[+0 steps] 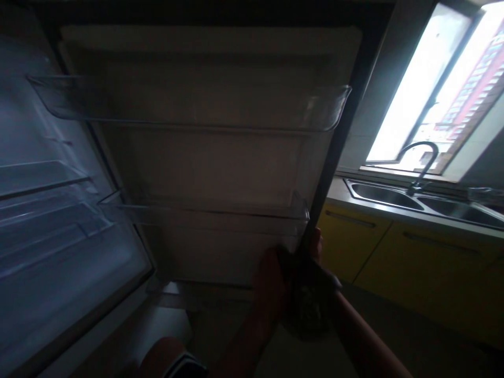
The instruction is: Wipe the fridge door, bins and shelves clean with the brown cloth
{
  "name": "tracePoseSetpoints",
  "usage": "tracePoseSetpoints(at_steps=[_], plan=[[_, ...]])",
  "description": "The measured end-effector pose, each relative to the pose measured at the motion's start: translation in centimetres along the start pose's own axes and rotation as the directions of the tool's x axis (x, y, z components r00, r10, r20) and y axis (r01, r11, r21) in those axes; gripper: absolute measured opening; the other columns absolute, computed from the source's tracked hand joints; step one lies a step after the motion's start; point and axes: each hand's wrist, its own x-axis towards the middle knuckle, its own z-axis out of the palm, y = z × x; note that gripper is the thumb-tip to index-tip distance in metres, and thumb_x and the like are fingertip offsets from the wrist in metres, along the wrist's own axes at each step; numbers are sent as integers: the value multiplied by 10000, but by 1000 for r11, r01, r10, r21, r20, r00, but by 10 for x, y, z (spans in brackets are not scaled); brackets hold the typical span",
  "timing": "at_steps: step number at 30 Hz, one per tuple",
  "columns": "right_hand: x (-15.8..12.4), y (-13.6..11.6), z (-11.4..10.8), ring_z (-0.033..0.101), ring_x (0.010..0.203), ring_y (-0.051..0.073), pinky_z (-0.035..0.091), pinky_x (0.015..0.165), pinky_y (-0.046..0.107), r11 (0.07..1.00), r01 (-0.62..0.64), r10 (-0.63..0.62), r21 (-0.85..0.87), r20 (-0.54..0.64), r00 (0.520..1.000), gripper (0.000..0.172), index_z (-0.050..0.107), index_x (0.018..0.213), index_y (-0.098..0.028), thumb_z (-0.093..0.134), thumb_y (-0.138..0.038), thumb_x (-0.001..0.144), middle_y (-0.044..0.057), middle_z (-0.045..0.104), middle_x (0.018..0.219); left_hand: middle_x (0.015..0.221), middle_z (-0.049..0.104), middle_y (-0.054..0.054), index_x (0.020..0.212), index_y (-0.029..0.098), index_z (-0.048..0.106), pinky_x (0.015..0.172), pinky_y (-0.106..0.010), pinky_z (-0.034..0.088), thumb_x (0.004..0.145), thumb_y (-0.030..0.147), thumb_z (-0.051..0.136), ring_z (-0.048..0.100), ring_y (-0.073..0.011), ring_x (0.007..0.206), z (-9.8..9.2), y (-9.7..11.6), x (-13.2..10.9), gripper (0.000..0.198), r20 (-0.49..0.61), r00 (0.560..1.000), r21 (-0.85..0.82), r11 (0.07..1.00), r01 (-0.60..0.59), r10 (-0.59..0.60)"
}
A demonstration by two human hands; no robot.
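Note:
The fridge door (212, 173) stands open in front of me, its inner side dim. It carries two clear door shelves, an upper one (189, 105) and a lower one (212, 215). My right hand (316, 247) is at the door's dark outer edge near the bottom, fingers curled round that edge. A dark cloth-like thing (311, 299) lies over its back and wrist; I cannot make out what it is. My left hand (270, 281) is just left of it, beside the door's lower corner, with its fingers hidden behind the dark thing.
The fridge's lit inside (43, 210) with glass shelves is at the left. To the right runs a counter with a double steel sink (417, 202), a curved tap (423, 163), yellow cabinet fronts (417, 262) and a bright window (437, 89). The floor below is dark.

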Motion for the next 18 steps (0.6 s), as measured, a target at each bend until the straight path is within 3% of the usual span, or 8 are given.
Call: tracePoseSetpoints(at_steps=[2,4,7,10,12,14,16,18], plan=[[1,-3,1,453,666,166,412,583,312,1000,-3,3,5,-8,1000,796,637,831,-209,470,-984,903,1,545,733,1314,765,-163,1377,187,635,1039,-458,596,993,323,699,743,-333,1207,-5,-7,-1,413,115,993,1,1000,18,-18],[1,-4,0,435,675,157,389,587,302,1000,-4,4,4,-35,999,794,611,809,-217,465,-993,892,-7,524,726,1286,780,-143,1353,203,651,1037,-438,596,1007,312,678,752,-307,1180,-15,-8,8,364,127,991,-62,997,-43,51],[3,0,-1,441,682,153,388,595,295,1000,-22,22,1,-35,999,813,594,794,-216,436,-1008,881,-6,522,716,1268,797,-119,1339,220,673,1056,-432,600,1035,317,631,755,-276,1171,-42,-14,31,321,-42,990,-115,983,-141,137],[7,7,-2,453,673,153,406,587,287,998,-53,53,19,-7,999,846,607,800,-209,459,-1041,833,-2,550,709,1329,782,-145,1327,208,693,1132,-502,575,1007,247,598,731,-312,1244,-82,-45,45,337,-277,946,112,983,-143,169],[7,11,-2,456,661,148,413,585,278,996,-68,68,50,-3,998,847,632,817,-201,487,-1035,832,-6,561,709,1378,757,-170,1345,197,688,1183,-537,541,970,209,588,697,-338,1312,-117,-78,45,387,-375,900,264,956,-128,224],[6,12,-2,465,653,146,420,584,272,993,-81,81,89,0,997,844,661,840,-195,512,-1026,834,-4,580,715,1368,739,-187,1343,183,679,1190,-564,531,960,229,577,676,-360,1331,-155,-111,40,399,-509,843,309,951,-11,175],[3,12,-2,481,657,149,427,586,271,990,-87,89,113,-15,996,844,687,867,-191,530,-1020,835,1,601,727,1356,714,-206,1354,152,655,1166,-602,541,968,297,575,665,-384,1326,-185,-134,38,420,-689,725,217,958,188,14],[0,12,-2,489,657,151,423,586,269,989,-85,90,119,-43,995,840,693,858,-190,540,-1016,837,1,597,718,1395,682,-227,1392,119,622,1179,-624,527,979,337,557,635,-392,1366,-196,-141,40,471,-785,610,100,949,298,-109]])
